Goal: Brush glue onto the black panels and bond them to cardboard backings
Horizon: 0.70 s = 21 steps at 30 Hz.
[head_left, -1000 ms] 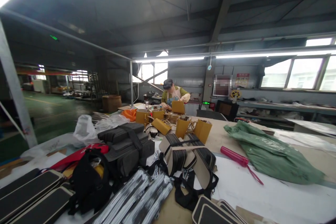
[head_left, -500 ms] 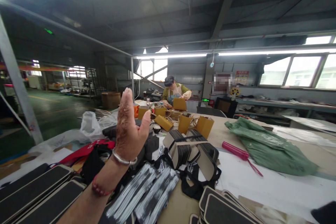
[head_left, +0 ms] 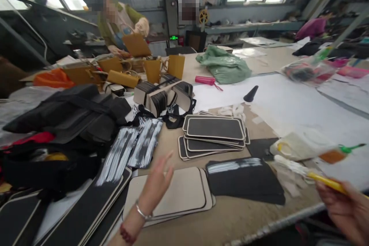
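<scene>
My left hand [head_left: 158, 184] hovers over or touches a stack of beige panels [head_left: 181, 192]; its fingers are spread, a little blurred, and hold nothing. At the right edge my right hand [head_left: 343, 207] is closed around the yellow handle of a brush [head_left: 327, 181], its pale bristles pointing left. Between the hands lie black sheets [head_left: 245, 184] with a white smear across the top. Behind them is a stack of black panels with beige borders [head_left: 215, 127]. Black pieces streaked with white [head_left: 147, 144] lie beyond my left hand, beside long black panels [head_left: 83, 203].
A whitish container [head_left: 302, 144] and a green-nozzled bottle of orange liquid [head_left: 334, 155] are near the brush. Farther off are a black cone [head_left: 251, 94], a pink pouch [head_left: 205, 80], a green bag [head_left: 225, 63] and mustard bags [head_left: 175, 66]. Across the table a co-worker [head_left: 121, 23] handles one bag.
The view has tilted down and swung right. My raised left hand has dropped to the beige panels. My right hand with the brush has come into view.
</scene>
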Available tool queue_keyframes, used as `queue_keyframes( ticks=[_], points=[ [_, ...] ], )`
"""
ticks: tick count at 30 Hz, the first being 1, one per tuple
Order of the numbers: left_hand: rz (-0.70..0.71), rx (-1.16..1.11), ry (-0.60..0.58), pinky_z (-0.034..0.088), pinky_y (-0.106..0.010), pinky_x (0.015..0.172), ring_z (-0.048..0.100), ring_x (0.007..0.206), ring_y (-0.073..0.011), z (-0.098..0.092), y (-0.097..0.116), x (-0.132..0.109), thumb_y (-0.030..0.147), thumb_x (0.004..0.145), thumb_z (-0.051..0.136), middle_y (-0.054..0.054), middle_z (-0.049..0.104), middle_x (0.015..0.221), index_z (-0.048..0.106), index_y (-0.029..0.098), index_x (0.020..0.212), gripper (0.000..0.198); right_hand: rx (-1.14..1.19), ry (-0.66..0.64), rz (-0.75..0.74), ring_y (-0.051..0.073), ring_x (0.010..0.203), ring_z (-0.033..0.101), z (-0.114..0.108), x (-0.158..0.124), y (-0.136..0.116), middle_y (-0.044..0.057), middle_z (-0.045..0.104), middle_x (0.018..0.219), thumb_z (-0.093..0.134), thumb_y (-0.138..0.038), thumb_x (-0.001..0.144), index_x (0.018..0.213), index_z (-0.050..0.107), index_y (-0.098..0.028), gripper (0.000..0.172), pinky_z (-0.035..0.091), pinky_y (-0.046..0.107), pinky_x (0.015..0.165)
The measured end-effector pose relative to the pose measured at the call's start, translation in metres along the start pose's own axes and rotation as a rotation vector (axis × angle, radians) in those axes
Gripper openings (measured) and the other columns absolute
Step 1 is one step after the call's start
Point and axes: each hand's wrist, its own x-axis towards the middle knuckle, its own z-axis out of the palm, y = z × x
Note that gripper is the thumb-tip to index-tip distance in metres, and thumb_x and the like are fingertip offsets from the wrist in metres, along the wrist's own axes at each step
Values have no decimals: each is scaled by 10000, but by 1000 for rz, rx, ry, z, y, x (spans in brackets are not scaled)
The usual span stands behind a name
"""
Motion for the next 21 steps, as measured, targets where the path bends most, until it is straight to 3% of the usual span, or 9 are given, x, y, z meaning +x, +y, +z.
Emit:
queue_keyframes(
  ticks=[3, 6, 11, 15, 21],
  points=[
    [51, -84, -167, 497, -357, 889, 582, 1008, -182, 63, -2, -41, 166, 829, 417, -95, 630, 1072, 541, 171, 1107, 304, 89, -71, 202, 130, 588, 592, 29, -31, 27, 65, 614, 743, 700, -283, 643, 693, 648, -199, 110, 531, 228, 525],
    [162, -110, -267, 483, -370, 921, 568, 1014, -173, 95, 8, -58, 61, 805, 358, -99, 629, 1064, 547, 148, 1097, 359, 42, -197, 264, 148, 594, 614, 48, -72, 53, 56, 639, 722, 759, -362, 565, 709, 648, -185, 254, 552, 240, 547],
    [293, -29, -416, 431, -434, 982, 488, 1129, -207, 117, 8, -53, -66, 665, 323, -98, 589, 1168, 539, 118, 1131, 546, -58, -320, 246, 163, 622, 630, 61, -111, 80, 36, 653, 732, 753, -473, 573, 771, 630, -159, 391, 567, 265, 578],
    [320, 4, -518, 411, -458, 995, 428, 1189, -239, 131, 4, -40, -78, 624, 355, -77, 567, 1218, 546, 122, 1143, 588, -124, -362, 213, 160, 666, 634, 63, -118, 91, 36, 644, 797, 701, -497, 647, 820, 625, -156, 390, 563, 254, 618],
    [309, 31, -551, 394, -517, 979, 435, 1182, -279, 146, 7, -31, -58, 648, 406, -71, 606, 1165, 593, 144, 1086, 517, -194, -387, 171, 168, 677, 632, 65, -120, 102, 35, 618, 842, 670, -519, 671, 832, 622, -154, 402, 566, 280, 623]
  ],
)
